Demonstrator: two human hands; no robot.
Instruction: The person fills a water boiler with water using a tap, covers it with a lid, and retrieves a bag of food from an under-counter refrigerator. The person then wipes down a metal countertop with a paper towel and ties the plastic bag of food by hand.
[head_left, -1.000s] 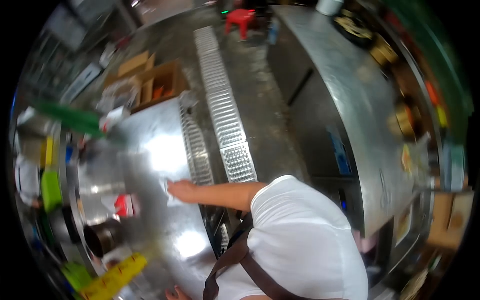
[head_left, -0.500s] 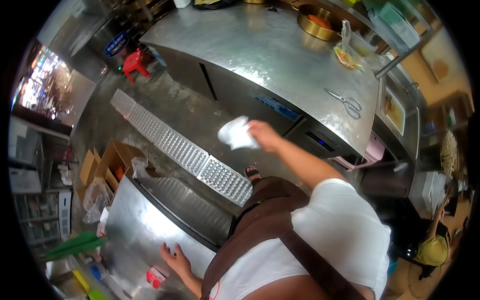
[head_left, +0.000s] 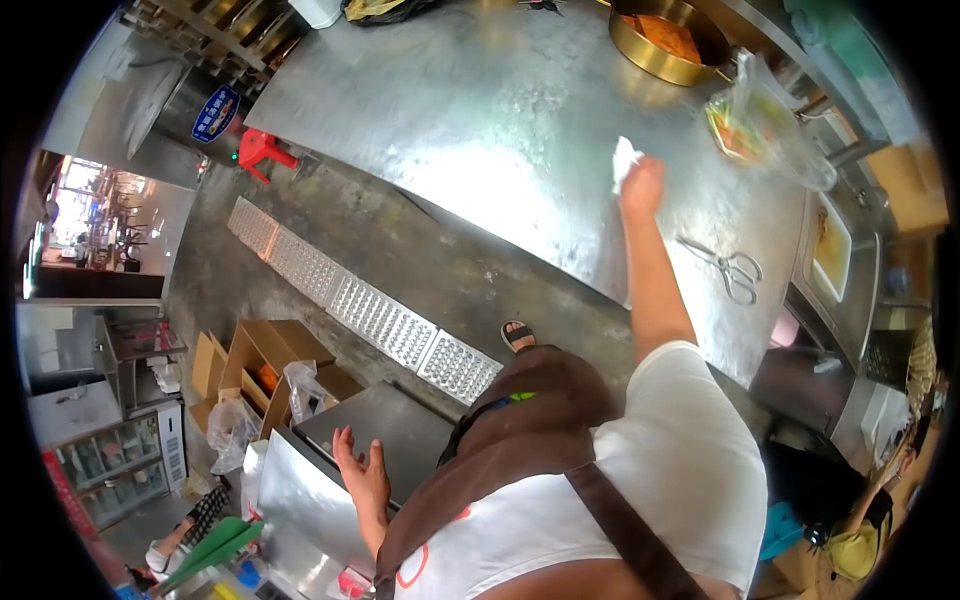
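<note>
A crumpled white cloth (head_left: 624,162) is gripped in my right hand (head_left: 643,186), which reaches over the steel table (head_left: 470,130). To the right of that forearm lie metal scissors (head_left: 728,268) on the tabletop. Farther back stand a brass pan (head_left: 665,62) with orange food inside and a clear plastic bag (head_left: 765,125) holding food. My left hand (head_left: 362,478) hangs in the air with its fingers apart and nothing in it, above a lower steel counter (head_left: 310,500).
Perforated metal drain covers (head_left: 380,318) run along the floor. Open cardboard boxes (head_left: 270,365) with plastic bags sit at the left. A red stool (head_left: 265,152) is beyond them. At the lower left, another person's arm (head_left: 178,535) shows near a green object.
My right hand has moved up and right with the cloth, from above the floor to over the table. My left hand has risen slightly. The view has shifted closer to the table.
</note>
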